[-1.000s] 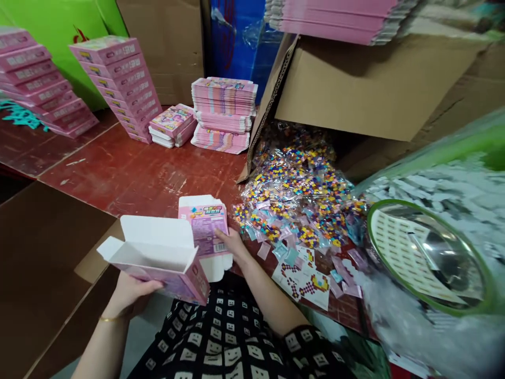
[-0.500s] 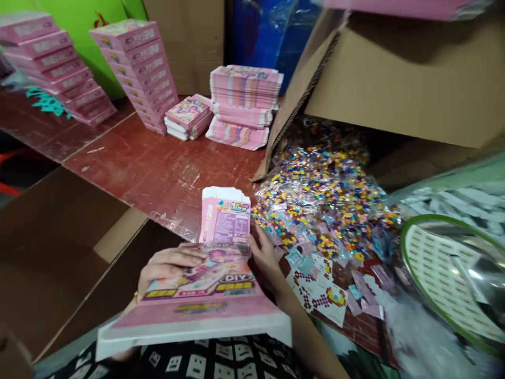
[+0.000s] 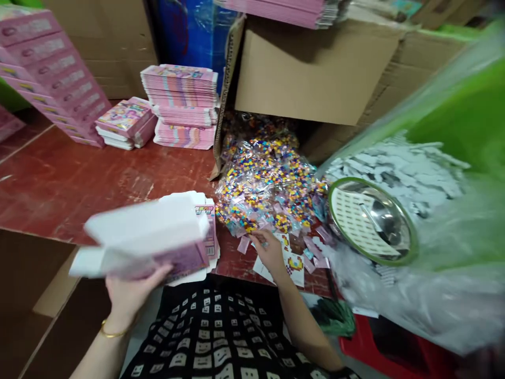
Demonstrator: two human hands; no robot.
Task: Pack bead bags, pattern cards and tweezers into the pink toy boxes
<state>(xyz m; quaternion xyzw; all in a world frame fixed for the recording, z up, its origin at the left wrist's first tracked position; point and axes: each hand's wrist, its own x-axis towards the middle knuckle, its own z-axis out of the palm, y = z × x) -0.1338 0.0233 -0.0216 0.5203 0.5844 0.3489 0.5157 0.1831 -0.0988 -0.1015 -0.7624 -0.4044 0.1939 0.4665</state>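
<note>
My left hand [image 3: 132,295] grips a pink printed carton [image 3: 181,258], thumb on its printed side. The carton is tilted and blurred, its white inside and flaps showing. Beneath it, flat pink cartons [image 3: 212,231] lie at the table edge. My right hand [image 3: 272,258] is over printed pattern cards [image 3: 295,263], beside small clear packets [image 3: 243,244]. Its fingertips are bent together at the edge of the heap of bagged colourful bits [image 3: 264,179]; whatever is between them is too small to make out.
A cardboard box [image 3: 307,73] lies tipped behind the heap. Stacked flat cartons [image 3: 183,108] and a tower of filled boxes [image 3: 59,79] stand at the back left. On the right are a green-rimmed basket [image 3: 351,226] and a plastic bag with white strips [image 3: 398,168].
My left hand has swung the carton to the left, turning its white inside up. My right hand has left the cartons and moved right to the packets. The view has shifted right.
</note>
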